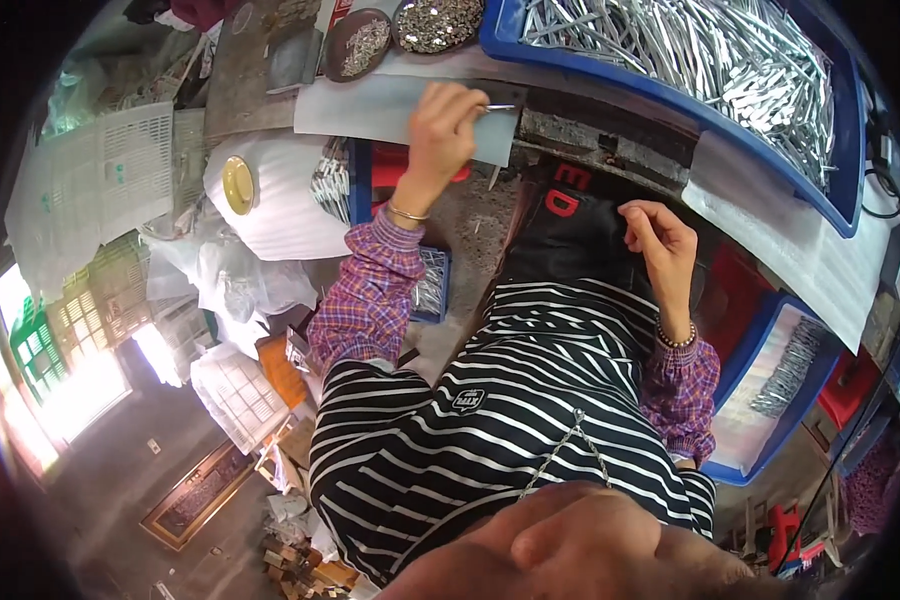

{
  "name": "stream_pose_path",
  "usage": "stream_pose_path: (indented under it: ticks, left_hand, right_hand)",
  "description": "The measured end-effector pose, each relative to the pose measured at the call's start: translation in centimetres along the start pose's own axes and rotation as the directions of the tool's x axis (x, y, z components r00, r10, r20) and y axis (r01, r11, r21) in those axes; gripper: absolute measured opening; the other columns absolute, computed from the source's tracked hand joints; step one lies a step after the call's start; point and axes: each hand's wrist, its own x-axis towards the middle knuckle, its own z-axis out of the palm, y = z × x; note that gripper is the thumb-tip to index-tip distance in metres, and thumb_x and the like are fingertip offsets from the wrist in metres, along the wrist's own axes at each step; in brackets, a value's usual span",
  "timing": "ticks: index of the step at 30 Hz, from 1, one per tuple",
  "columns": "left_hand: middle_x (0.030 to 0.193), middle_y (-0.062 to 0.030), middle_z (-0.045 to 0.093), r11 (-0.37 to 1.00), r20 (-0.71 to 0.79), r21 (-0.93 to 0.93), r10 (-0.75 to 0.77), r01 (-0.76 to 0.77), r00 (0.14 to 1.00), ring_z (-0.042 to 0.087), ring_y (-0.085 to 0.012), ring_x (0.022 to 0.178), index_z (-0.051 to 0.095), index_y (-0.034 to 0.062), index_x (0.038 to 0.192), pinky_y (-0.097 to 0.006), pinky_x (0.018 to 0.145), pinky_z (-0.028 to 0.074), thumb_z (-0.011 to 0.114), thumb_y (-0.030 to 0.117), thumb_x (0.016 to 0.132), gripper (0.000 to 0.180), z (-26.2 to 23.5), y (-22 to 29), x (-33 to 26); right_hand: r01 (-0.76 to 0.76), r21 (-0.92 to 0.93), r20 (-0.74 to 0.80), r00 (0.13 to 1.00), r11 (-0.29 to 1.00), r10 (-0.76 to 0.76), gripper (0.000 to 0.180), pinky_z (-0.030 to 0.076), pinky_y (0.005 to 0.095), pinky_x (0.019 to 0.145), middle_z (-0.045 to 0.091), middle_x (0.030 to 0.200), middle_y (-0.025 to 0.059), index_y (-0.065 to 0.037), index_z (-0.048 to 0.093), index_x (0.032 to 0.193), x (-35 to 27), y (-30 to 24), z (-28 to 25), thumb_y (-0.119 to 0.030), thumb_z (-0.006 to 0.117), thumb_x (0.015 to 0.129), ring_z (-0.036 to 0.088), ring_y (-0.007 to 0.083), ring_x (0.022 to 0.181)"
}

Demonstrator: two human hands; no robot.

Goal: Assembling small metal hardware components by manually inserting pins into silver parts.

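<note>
My left hand (444, 128) is closed in a pinch on a thin silvery metal piece (501, 107), whose end sticks out to the right over the bench edge. My right hand (662, 238) hangs above my lap with its fingers curled together; whatever is between the fingertips, if anything, is hidden. Beneath it is a black apron (580, 235) with red lettering. Beyond both hands, a large blue tray (610, 68) is heaped with slim silvery metal pieces. Two round dishes stand behind my left hand: a brown dish (334, 48) and another dish holding small shiny parts (438, 24).
A dark metal block (610, 140) sits at the bench edge between my hands. White sheet padding (770, 215) covers the bench on the right. Lower right is a blue tray (735, 440) with metal pieces. At left lie a yellow dish (238, 185) and a small blue bin (429, 317).
</note>
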Motion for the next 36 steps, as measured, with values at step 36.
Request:
stream_pose_path:
  ticks: [36]
  left_hand:
    - [0.074, 0.0003, 0.057, 0.605, 0.312, -0.620, -0.393, 0.499, 0.865, 0.052, -0.0064, 0.064, 0.063, -0.0004, 0.088, -0.019, 0.056, 0.040, 0.060, 0.004, 0.083, 0.007, -0.2, 5.4, 0.7]
  right_hand:
    - [0.059, -0.020, 0.110, 0.992, 0.998, -0.056, 0.017, 0.043, 0.0201, 0.055, 0.060, 0.080, 0.0043, 0.001, 0.064, 0.097, 0.3, -1.1, 1.1, -0.007, 0.062, 0.083, 0.055, 0.0070, 0.065]
